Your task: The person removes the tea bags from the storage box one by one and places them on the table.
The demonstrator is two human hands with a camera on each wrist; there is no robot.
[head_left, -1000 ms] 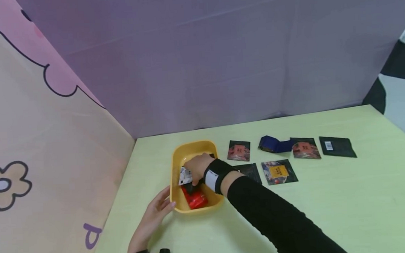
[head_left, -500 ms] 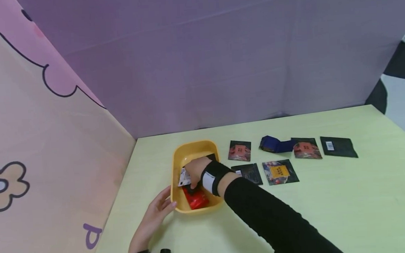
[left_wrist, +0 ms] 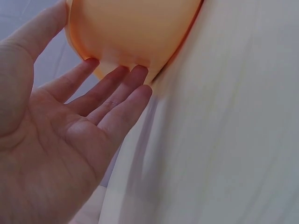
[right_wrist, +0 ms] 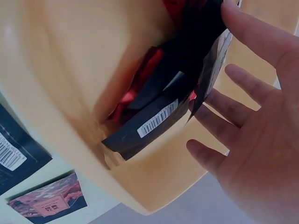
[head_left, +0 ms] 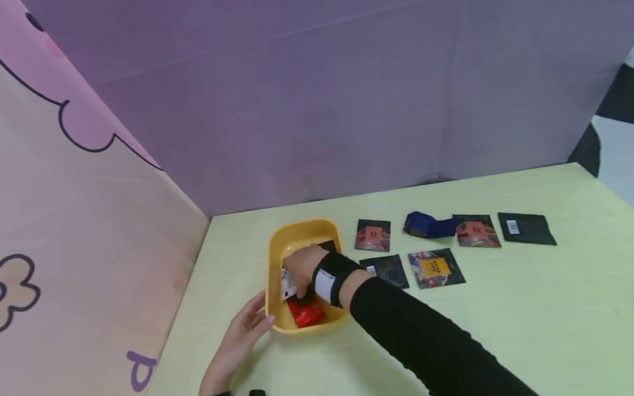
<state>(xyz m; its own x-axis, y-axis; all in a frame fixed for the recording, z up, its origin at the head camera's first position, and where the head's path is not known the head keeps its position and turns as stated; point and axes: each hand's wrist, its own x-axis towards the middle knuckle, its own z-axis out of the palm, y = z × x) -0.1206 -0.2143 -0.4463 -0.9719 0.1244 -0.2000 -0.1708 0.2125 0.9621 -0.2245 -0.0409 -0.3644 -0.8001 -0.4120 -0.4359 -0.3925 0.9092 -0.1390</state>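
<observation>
A yellow plastic basin (head_left: 277, 325) stands on the table with flat packets inside. My left hand (head_left: 246, 323) touches the basin's outer left side, its fingers nearly straight in the left wrist view. My right hand (head_left: 303, 267) reaches into the basin. Its thumb and fingers pinch a packet with a white printed face (head_left: 288, 284), which stands tilted, nearly edge-on in the right wrist view. Below it lies a red packet (head_left: 307, 314). A black packet with a barcode (right_wrist: 156, 120) leans by the basin's end wall, and the hand partly hides the pile.
Right of the basin lie several flat packets: a black-and-red one (head_left: 373, 236), a black one (head_left: 388, 270), one with a yellow label (head_left: 436, 268), a folded dark blue one (head_left: 428, 225), another black-and-red one (head_left: 476, 231) and a black barcoded one (head_left: 528, 228).
My right hand has shifted slightly left within the basin, and the white-faced packet has tilted, showing a narrower face. The left hand stays against the basin.
</observation>
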